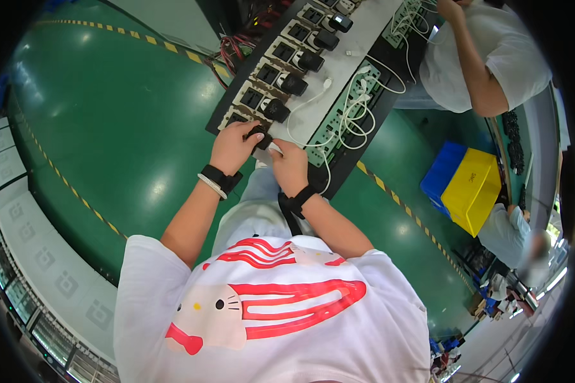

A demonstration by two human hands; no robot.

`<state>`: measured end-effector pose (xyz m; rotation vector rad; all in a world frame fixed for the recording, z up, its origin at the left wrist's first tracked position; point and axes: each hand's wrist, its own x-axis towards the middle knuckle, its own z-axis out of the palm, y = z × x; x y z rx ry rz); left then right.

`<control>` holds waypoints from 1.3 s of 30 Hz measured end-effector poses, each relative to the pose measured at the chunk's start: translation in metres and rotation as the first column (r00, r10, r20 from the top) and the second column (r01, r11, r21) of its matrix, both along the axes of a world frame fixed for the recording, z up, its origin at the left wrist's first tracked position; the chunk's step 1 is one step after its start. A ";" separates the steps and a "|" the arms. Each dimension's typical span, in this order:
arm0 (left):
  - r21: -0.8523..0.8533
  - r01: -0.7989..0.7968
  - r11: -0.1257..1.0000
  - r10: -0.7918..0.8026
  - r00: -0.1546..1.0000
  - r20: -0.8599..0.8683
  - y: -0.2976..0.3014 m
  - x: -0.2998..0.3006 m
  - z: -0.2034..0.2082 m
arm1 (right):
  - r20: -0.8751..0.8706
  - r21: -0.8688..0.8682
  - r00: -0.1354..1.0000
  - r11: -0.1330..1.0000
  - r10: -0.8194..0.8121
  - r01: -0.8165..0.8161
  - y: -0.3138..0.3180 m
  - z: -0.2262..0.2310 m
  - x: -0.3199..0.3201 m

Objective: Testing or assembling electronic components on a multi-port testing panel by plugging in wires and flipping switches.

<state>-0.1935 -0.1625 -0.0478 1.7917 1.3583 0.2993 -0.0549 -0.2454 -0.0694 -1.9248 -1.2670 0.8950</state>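
Note:
My left hand (pixel 231 150) is closed round a black power adapter (pixel 260 136) at the near end of a row of wall-type sockets. Close beside it, my right hand (pixel 290 167) pinches the white plug end of a cable (pixel 275 146) against the adapter's side. Whether the plug sits inside the adapter's port is hidden by my fingers. Further along the row, more black adapters, such as this one (pixel 276 110), stand in white sockets. A green circuit board strip (pixel 317 152) to the right carries a tangle of white cables (pixel 353 118).
The bench's black edge (pixel 211 125) lies just left of the sockets, with red wires (pixel 235 50) beyond. A person in a white shirt (pixel 476 54) works at the far right. Blue and yellow bins (pixel 471 191) stand to the right, and another person (pixel 508 233) is behind them.

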 end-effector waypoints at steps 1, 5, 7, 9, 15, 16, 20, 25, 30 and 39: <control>-0.044 -0.010 0.999 0.009 1.000 -0.021 -0.001 0.002 0.003 | 0.013 0.027 1.000 1.000 0.005 -0.005 -0.002 -0.003 0.001; 0.058 -0.050 0.997 0.053 0.998 -0.047 -0.008 -0.002 -0.004 | 0.166 -0.194 0.826 0.839 0.539 -0.509 0.038 0.055 0.052; 0.045 0.018 0.999 -0.012 0.992 -0.124 -0.005 0.000 0.003 | 0.181 -0.051 0.982 0.998 0.056 -0.047 0.075 0.060 0.080; -0.015 0.103 0.995 -0.104 0.981 -0.161 0.011 0.003 0.013 | 0.308 0.044 0.935 0.985 -0.173 0.168 0.104 0.033 0.110; 0.110 -0.136 0.985 0.137 0.991 0.001 0.036 0.038 0.015 | -0.095 -0.056 0.990 0.994 -0.102 0.097 0.109 -0.013 0.128; 0.112 -0.146 0.983 0.147 0.989 -0.001 0.035 0.040 0.006 | -0.471 -0.141 0.870 0.986 -0.147 0.091 0.097 -0.007 0.120; 0.040 -0.039 0.998 0.042 0.996 -0.077 0.038 0.045 0.002 | -0.629 -0.217 0.778 0.956 0.018 -0.198 0.048 0.006 0.084; -0.026 -0.057 0.998 0.055 0.994 -0.099 0.039 0.051 0.009 | -0.611 0.002 0.792 1.000 0.015 -0.017 0.037 -0.037 0.062; 0.000 -0.043 0.999 0.042 0.992 -0.120 0.040 0.050 0.005 | -0.580 -0.002 0.808 0.992 -0.101 0.123 0.038 -0.034 0.056; -0.037 -0.038 0.999 0.032 0.988 -0.149 0.042 0.057 0.014 | -0.244 0.060 0.963 0.989 -0.115 0.133 0.047 -0.011 0.040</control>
